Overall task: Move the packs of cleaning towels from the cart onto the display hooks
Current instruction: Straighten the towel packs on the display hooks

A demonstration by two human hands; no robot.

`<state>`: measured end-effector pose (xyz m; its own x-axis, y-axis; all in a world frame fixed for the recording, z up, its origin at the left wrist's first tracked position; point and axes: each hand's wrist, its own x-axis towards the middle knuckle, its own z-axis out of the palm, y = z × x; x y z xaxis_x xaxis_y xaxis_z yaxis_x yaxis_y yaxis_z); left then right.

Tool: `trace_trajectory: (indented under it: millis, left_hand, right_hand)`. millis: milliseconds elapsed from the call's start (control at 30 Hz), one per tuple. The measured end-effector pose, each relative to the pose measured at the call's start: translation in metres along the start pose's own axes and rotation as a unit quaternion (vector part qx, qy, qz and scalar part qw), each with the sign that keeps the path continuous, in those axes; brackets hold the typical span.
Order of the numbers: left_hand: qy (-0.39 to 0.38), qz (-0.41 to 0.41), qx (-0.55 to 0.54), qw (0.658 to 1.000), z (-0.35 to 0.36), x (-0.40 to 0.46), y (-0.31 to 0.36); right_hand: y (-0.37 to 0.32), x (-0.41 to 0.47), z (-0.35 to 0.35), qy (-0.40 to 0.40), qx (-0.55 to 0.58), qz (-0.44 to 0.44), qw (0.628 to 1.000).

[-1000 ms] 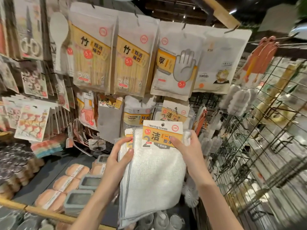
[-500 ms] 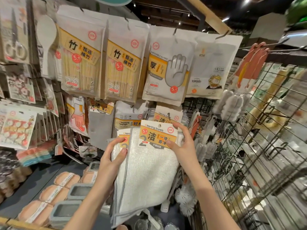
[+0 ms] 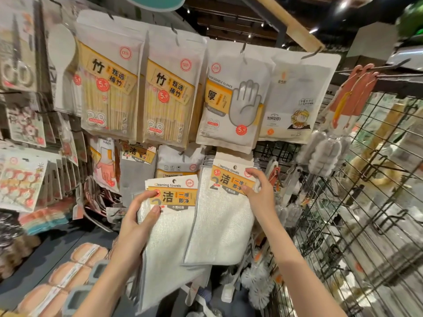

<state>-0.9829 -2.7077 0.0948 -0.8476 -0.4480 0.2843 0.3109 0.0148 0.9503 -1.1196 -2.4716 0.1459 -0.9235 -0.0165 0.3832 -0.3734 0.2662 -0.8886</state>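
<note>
Far left rack: card-backed packs (image 3: 21, 179) hang in overlapping rows; detail blurred.
Lower left shelf: tan sponges (image 3: 89, 252) with paper bands lie in rows on the dark shelf (image 3: 45, 248).
Upper row, left: two bamboo stick packs (image 3: 109, 88) hang side by side, each with a yellow label.
My left hand (image 3: 135, 223): fingers curled around the left edge of the left towel pack (image 3: 169, 225), thumb pressed on the front below the yellow label, fingertips at the label's left end. Firm hold.
Left towel pack: held up in front of the display, below the sponge pack (image 3: 178, 163), slightly lower than the other towel pack. Its right edge is overlapped by that pack.
Upper row, centre: disposable gloves pack (image 3: 233, 99) hangs above the towels.
Right towel pack (image 3: 224, 213): raised against the display, header card just under the gloves pack. Whether it hangs on a hook, I cannot tell.
My right hand (image 3: 258, 193): thumb and fingers pinch the right end of that pack's yellow label.
Right of hands: white brushes (image 3: 258, 282) stand low; orange-handled tools (image 3: 352, 92) hang above.
Far right: black wire grid (image 3: 366, 202), tilted, goods behind it blurred.
</note>
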Motion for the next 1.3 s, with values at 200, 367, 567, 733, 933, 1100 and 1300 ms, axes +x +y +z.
trace_trajectory:
  millis: [200, 367, 567, 733, 933, 1100, 1300]
  left_hand:
    - [0.025, -0.002, 0.020, 0.999, -0.011, 0.003, -0.009]
    - [0.032, -0.016, -0.002, 0.999, -0.014, 0.002, -0.010]
    - [0.030, -0.016, -0.009, 0.999, -0.013, 0.002, -0.007]
    - [0.024, -0.022, -0.015, 0.999, -0.009, 0.001, -0.007]
    - [0.011, -0.022, -0.021, 0.999, -0.005, 0.000, -0.005]
    - [0.000, -0.019, -0.007, 1.000, 0.000, -0.004, -0.003]
    - [-0.002, -0.022, -0.018, 1.000, 0.004, -0.010, 0.000]
  right_hand:
    - [0.018, 0.015, 0.007, 0.024, -0.075, -0.011, 0.997]
    - [0.027, 0.027, 0.016, 0.047, -0.140, -0.020, 0.989]
    - [0.029, 0.034, 0.021, 0.060, -0.135, -0.020, 0.989]
    - [0.031, 0.034, 0.021, 0.049, -0.120, -0.012, 0.991]
    - [0.030, 0.029, 0.015, 0.007, -0.148, 0.007, 0.989]
    - [0.027, 0.022, 0.006, -0.038, -0.224, -0.006, 0.974]
    - [0.005, 0.000, 0.006, -0.040, -0.207, -0.057, 0.976]
